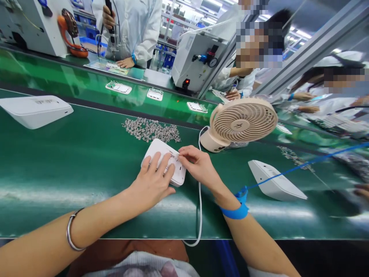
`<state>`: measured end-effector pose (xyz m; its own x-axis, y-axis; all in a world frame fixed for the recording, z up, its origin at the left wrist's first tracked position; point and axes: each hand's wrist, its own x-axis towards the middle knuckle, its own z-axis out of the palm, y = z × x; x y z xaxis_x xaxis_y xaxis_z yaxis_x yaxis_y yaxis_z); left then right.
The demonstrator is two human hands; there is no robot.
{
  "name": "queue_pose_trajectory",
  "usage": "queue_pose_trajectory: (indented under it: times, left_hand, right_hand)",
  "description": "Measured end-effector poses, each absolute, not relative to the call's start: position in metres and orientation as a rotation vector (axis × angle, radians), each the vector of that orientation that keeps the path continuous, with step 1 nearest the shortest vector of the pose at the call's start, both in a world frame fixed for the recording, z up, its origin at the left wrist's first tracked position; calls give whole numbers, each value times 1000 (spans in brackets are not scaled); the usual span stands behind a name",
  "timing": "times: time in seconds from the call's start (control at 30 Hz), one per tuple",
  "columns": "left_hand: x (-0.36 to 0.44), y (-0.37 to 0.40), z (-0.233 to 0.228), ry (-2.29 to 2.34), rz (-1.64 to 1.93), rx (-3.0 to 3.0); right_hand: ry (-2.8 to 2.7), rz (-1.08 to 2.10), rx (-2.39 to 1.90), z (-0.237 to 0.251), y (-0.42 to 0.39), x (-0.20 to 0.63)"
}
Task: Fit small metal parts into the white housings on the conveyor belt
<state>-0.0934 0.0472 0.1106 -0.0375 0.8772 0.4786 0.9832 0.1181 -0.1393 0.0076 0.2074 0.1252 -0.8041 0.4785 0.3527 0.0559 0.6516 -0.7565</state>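
Observation:
A white plastic device housing [158, 146] lies on the green work surface in front of me, its recessed side up. Spread flat across its left and middle part is my left hand [154, 181], fingers apart, pressing on it. My right hand [198, 163] pinches at the housing's right upper edge, thumb and forefinger together. What sits between those fingertips is too small to make out. Just behind the housing is a loose pile of small metal parts [151, 130]. A blue wrist strap [236, 207] with a cord circles my right wrist.
A beige fan [242, 121] stands behind my right hand, its white cable [200, 215] running over the front edge. White housings stand at left [37, 111] and right [275, 181]. Circuit boards in white frames [118, 87] lie on the far green belt. Co-workers [138, 34] work beyond it.

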Motion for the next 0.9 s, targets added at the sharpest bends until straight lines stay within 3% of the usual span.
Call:
queue_pose_trajectory:
  times: [0.4,0.9]
  left_hand:
    - [-93,53,112,-1930,-349,-1760]
    - [-89,59,113,-2012,-303,-1751]
  right_hand:
    - [-2614,422,-399,130,198,8]
    - [-2553,495,-536,132,199,16]
